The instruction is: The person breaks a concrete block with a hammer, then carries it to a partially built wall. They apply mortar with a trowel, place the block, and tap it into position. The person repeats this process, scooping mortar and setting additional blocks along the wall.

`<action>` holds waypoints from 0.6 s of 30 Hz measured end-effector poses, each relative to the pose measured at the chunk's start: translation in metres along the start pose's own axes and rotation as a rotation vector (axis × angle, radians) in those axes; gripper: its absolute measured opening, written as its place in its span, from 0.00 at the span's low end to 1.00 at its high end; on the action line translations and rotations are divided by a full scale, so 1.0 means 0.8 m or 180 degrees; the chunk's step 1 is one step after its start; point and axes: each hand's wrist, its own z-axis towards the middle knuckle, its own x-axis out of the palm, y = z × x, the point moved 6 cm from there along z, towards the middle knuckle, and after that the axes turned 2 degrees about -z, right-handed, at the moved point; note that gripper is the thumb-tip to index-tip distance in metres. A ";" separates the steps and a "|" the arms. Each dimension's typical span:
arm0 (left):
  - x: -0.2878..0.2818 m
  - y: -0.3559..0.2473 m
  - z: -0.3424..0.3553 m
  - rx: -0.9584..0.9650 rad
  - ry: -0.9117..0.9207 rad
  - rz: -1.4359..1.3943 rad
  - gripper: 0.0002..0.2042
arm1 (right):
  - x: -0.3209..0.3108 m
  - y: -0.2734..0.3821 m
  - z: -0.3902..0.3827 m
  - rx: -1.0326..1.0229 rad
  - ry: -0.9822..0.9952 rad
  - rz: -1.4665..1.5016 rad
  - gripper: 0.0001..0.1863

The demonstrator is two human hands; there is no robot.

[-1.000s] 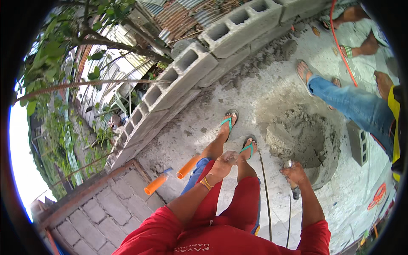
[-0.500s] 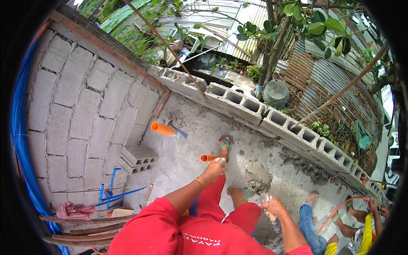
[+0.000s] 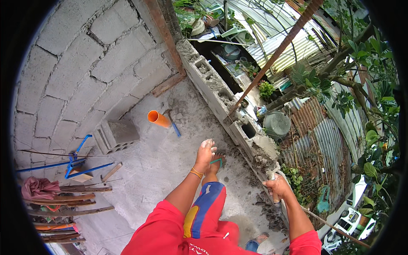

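My right hand (image 3: 278, 187) grips the pale handle of a trowel (image 3: 276, 198). A lump of wet grey mortar (image 3: 264, 151) covers its blade, over the top of the low hollow-block wall (image 3: 214, 111). Whether the lump touches the blocks I cannot tell. My left hand (image 3: 205, 155), its fingertips pale with dust, hangs above my sandalled foot (image 3: 217, 161). Its fingers are loosely bent and apart, with nothing seen in them. One open block cell (image 3: 248, 130) shows just beyond the mortar.
An orange pipe (image 3: 158, 118) stands up from the floor beside a blue-handled hammer (image 3: 174, 124). Concrete blocks (image 3: 117, 135), blue pipes (image 3: 87, 170) and wooden strips (image 3: 70, 203) lie left. A rusty bar (image 3: 276, 55) slants over the wall. Another person's foot (image 3: 262, 238) shows below.
My view has turned right, and I am nearer the wall. My right hand has brought the mortar-laden trowel from above the floor to the wall top. My left hand's fingers have loosened.
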 end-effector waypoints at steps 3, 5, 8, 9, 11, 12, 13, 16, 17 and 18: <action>0.023 -0.065 0.087 0.0330 -0.0140 -0.0212 0.25 | -0.026 0.096 0.074 -0.0025 0.0001 -0.0236 0.15; 0.033 -0.101 0.137 0.0526 -0.0210 -0.0300 0.25 | -0.033 0.153 0.125 -0.0051 0.0044 -0.0335 0.14; 0.046 -0.149 0.200 0.0732 -0.0361 -0.0428 0.24 | -0.037 0.228 0.192 -0.0069 -0.0051 -0.0608 0.13; 0.047 -0.165 0.217 0.0844 -0.0344 -0.0356 0.24 | -0.033 0.253 0.208 -0.0089 0.0061 -0.0595 0.12; 0.051 -0.188 0.247 0.1026 -0.0313 -0.0275 0.25 | -0.019 0.295 0.239 -0.0103 0.0286 -0.0584 0.11; 0.052 -0.197 0.260 0.1104 -0.0321 -0.0142 0.25 | -0.013 0.310 0.253 0.0071 0.0239 -0.0547 0.11; 0.054 -0.206 0.274 0.1147 -0.0326 -0.0086 0.25 | -0.003 0.338 0.265 -0.0270 0.0277 -0.0689 0.10; 0.056 -0.233 0.312 0.1384 -0.0439 0.0206 0.23 | 0.033 0.398 0.302 -0.0627 0.0493 -0.0991 0.12; 0.056 -0.240 0.322 0.1465 -0.0479 0.0310 0.23 | 0.044 0.411 0.318 -0.0549 0.0343 -0.1119 0.14; 0.055 -0.245 0.330 0.1500 -0.0537 0.0406 0.22 | 0.060 0.423 0.334 -0.0541 0.0337 -0.1125 0.17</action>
